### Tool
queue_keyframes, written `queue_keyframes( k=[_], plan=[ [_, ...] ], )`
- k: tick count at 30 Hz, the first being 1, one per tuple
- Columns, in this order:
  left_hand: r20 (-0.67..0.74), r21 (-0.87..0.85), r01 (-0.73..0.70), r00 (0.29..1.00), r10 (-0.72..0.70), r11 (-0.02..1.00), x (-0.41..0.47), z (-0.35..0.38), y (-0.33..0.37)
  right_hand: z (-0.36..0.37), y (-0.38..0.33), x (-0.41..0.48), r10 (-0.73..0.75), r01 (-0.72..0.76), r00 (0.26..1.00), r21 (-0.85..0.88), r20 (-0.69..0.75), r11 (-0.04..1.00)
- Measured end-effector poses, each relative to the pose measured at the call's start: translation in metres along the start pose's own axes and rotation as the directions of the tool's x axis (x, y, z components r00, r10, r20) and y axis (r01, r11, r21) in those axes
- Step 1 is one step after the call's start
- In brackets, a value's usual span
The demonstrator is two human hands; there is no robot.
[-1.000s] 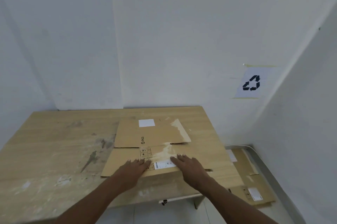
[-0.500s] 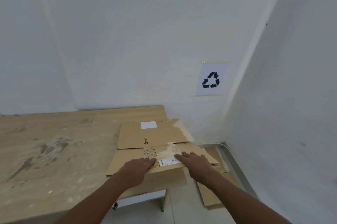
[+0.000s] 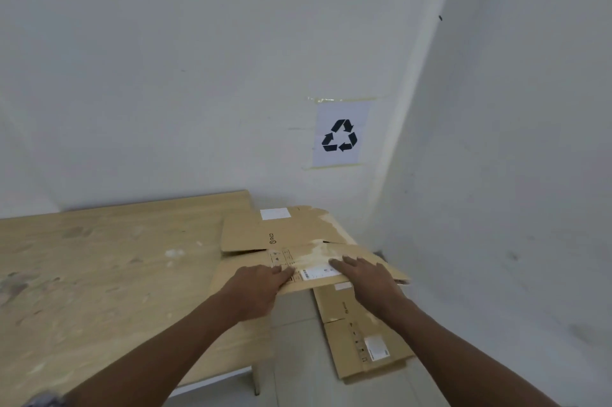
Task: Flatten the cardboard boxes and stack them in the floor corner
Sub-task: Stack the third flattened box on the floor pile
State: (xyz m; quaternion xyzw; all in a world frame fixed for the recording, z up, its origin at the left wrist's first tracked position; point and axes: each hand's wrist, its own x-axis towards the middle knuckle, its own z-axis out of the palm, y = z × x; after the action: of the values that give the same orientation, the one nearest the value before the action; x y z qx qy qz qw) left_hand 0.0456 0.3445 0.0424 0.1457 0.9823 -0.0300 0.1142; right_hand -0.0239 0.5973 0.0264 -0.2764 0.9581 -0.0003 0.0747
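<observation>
A flattened brown cardboard box (image 3: pixel 281 234) with white labels hangs half over the right end of the wooden table (image 3: pixel 99 267). My left hand (image 3: pixel 258 287) and my right hand (image 3: pixel 367 280) grip its near edge, fingers on top, thumbs hidden below. Its right part is out over the floor. On the floor under it, in the corner, lies a stack of flattened boxes (image 3: pixel 364 343), partly covered by my right forearm.
A paper recycling sign (image 3: pixel 341 135) is taped to the back wall above the corner. White walls meet just right of the held box. A table leg (image 3: pixel 255 377) stands beside the floor stack. The tabletop is stained and scuffed.
The box has moved right, from lying wholly on the table to sticking out past its right end above the floor stack. Both hands went with it, and my view turned right.
</observation>
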Motion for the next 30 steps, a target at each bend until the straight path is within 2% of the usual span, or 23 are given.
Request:
queue_keyframes(
  k=[7,12,17,21,30],
  plan=[
    [-0.066,-0.115,-0.027,0.998,0.019,0.993,0.113,-0.023,0.052,-0.016,0.123,0.026,0.004,-0.004,1.0,0.02,-0.005,1.0],
    [0.001,-0.241,-0.007,1.0,0.008,0.97,0.17,-0.015,0.091,-0.006,0.188,0.044,-0.005,0.004,0.992,0.009,0.125,1.0],
    [0.102,-0.202,0.015,0.995,0.005,0.979,0.204,0.013,0.125,0.046,0.232,0.05,-0.009,0.007,0.985,0.011,0.17,1.0],
    [0.177,-0.249,0.077,0.984,-0.033,0.965,0.238,0.047,0.143,0.081,0.267,0.064,-0.039,0.037,0.977,0.013,0.209,0.999],
    [0.15,-0.273,0.141,0.983,-0.103,0.952,0.33,0.153,0.184,0.17,0.338,0.096,-0.043,0.051,0.977,-0.036,0.207,0.998]
  ],
)
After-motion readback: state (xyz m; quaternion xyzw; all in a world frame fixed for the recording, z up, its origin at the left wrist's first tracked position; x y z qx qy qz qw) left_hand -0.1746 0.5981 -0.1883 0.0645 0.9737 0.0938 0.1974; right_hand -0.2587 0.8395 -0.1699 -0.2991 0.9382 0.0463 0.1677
